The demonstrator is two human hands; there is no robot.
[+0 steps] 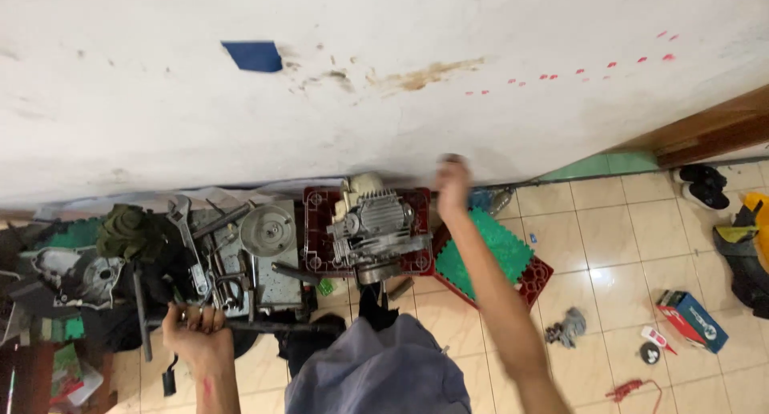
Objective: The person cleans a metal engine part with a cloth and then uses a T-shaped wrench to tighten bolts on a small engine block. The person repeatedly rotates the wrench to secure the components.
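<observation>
My left hand [195, 327] is closed on something small and metallic at the near edge of a heap of tools [228, 262], next to a large adjustable wrench [188, 242] and a round metal disc [267, 230]. My right hand [452, 183] reaches far forward to the base of the white wall, blurred; whether it holds anything cannot be told. A grey finned engine [376, 230] sits on a red plastic crate [320, 222] straight ahead, between my arms. A second red crate [538, 271] with a green mat [487, 250] lies under my right forearm.
Dark engine covers and a green cloth [128, 230] lie at the left. On the tiled floor at the right are a grey rag [567, 327], a red-and-blue box [694, 319], a red cable [633, 391], black shoes [703, 183] and a bag [745, 246].
</observation>
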